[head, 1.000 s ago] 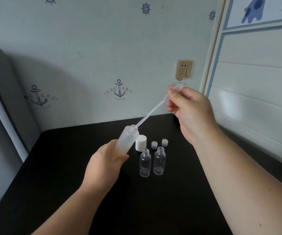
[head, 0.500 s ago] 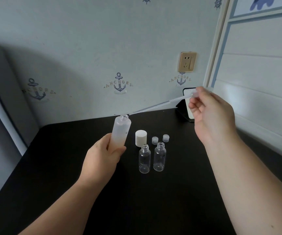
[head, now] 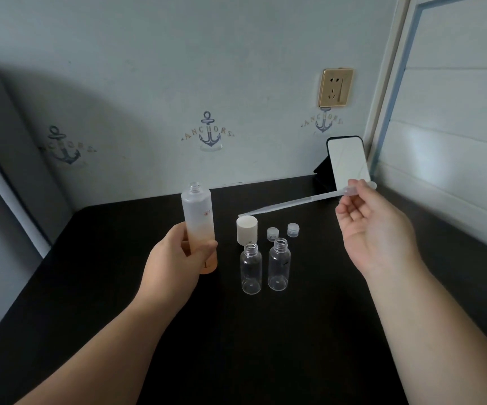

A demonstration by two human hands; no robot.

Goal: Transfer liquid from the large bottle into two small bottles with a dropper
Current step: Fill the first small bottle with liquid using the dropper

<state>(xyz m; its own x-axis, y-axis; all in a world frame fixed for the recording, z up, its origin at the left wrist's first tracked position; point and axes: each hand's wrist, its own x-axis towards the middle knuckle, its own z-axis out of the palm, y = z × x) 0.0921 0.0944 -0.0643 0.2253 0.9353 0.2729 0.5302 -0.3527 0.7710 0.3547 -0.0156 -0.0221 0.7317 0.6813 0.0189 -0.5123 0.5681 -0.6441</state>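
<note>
My right hand (head: pixel 374 229) grip pinches the dropper (head: pixel 303 201) bulb: light, soft, squeeze gently. Left hand (head: pixel 175 258) grip wraps the large bottle (head: pixel 198 220) low; smooth, slippery.

Large bottle (head: pixel 198 226): frosted white up top, fading to orange-pink at base; tiny reddish mark near shoulder. Two small bottles (head: pixel 250 268) (head: pixel 279 265): clear, colourless. Big cap (head: pixel 247 230): plain white. Two small caps (head: pixel 272 233) (head: pixel 293 230): translucent whitish. Dropper (head: pixel 295 202): translucent, milky. Table (head: pixel 96 258): solid black, no pattern. Wall (head: pixel 148 83): pale grey-blue w/ repeating navy anchors (head: pixel 209 133), "ANCHORS" lettering in brownish gold. Socket plate (head: pixel 335 87): gold/tan. Phone (head: pixel 347 165): black case, pale reflective face. Panelling at right (head: pixel 455 112): white w/ blue trim.
</note>
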